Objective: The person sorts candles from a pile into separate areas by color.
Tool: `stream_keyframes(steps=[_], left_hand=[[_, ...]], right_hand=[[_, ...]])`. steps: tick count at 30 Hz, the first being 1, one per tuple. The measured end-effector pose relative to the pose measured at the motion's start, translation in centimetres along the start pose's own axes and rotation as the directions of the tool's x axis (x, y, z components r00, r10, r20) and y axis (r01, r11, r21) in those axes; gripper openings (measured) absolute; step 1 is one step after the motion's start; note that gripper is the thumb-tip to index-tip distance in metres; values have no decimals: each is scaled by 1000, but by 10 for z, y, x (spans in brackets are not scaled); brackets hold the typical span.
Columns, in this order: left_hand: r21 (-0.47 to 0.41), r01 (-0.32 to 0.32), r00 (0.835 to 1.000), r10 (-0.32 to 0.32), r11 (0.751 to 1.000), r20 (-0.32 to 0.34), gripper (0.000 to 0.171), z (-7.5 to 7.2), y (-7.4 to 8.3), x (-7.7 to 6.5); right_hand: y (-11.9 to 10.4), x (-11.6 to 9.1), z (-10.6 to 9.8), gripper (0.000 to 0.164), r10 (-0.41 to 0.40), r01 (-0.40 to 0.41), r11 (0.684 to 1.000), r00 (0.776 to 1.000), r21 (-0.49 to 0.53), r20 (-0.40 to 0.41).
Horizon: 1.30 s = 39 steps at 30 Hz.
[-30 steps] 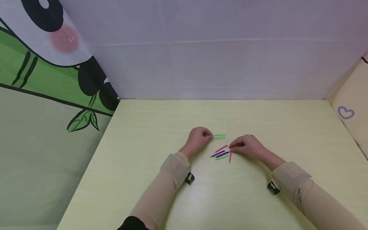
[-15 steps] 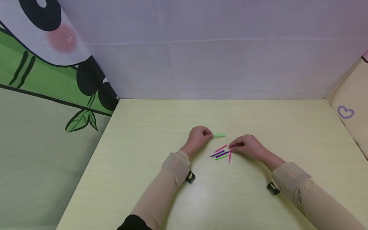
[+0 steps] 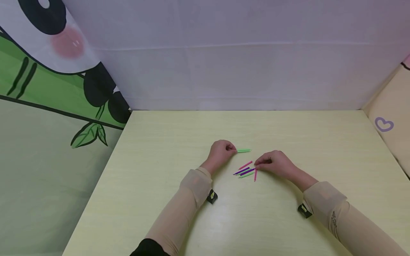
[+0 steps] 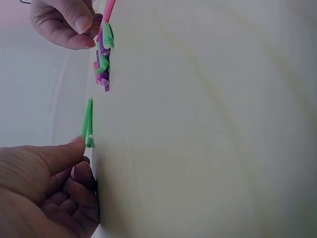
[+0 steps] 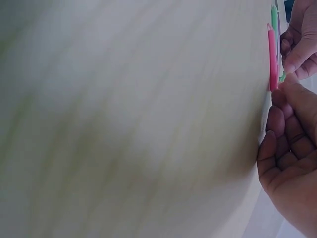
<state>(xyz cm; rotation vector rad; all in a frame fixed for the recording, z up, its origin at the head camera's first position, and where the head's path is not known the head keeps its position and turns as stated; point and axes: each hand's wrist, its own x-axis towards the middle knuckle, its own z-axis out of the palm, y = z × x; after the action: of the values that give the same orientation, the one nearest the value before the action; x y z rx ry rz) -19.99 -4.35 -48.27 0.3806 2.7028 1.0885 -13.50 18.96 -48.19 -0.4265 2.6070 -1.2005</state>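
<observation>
Thin, twisted coloured sticks like small birthday candles lie on the pale wooden table (image 3: 272, 227). At the far side, my left hand (image 3: 221, 150) pinches the end of a green candle (image 4: 87, 116) between thumb and fingers; a second green candle lies close beside it. Nearer me is a loose pile: a pink candle (image 3: 245, 165) on top, purple candles and green candles slanting together, and another pink candle (image 3: 255, 175) pointing toward me. My right hand (image 3: 275, 163) is at the pile's right end, its thumb and fingertips pinching the tip of a purple candle (image 3: 247, 172).
A pale lilac cloth (image 3: 243, 78) hangs along the table's back edge. Printed panels flank it, with a green cartoon design (image 3: 64, 49) on the left and a purple heart (image 3: 384, 124) on the right. Both forearms rest low over the table.
The hands and the candles keep their places. The whole head view shifts very slightly to the left.
</observation>
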Motion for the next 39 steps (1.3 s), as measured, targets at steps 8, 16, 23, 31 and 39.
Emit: stream_keyframes(steps=[8, 16, 23, 31, 39], left_hand=[[18, -5, 1000, 5, 1000, -13, 5, 1, 1, 0], [14, -10, 1000, 10, 1000, -20, 5, 1, -1, 1], [4, -17, 1000, 17, 1000, -26, 5, 1, -2, 1], [5, -27, 999, 27, 1000, -34, 5, 0, -1, 0], [-1, -21, 999, 21, 1000, -41, 5, 1, -3, 1]], right_hand=[[-1, -2, 2, 11, -11, 11, 1000, 1000, 19, 2], [-4, -3, 4, 10, -28, 28, 999, 1000, 33, -4], [-7, -3, 8, 7, -42, 41, 999, 999, 32, 25], [-8, -2, 13, 5, -59, 58, 998, 998, 24, 28], [-10, -2, 14, 5, -63, 63, 998, 998, 18, 27]])
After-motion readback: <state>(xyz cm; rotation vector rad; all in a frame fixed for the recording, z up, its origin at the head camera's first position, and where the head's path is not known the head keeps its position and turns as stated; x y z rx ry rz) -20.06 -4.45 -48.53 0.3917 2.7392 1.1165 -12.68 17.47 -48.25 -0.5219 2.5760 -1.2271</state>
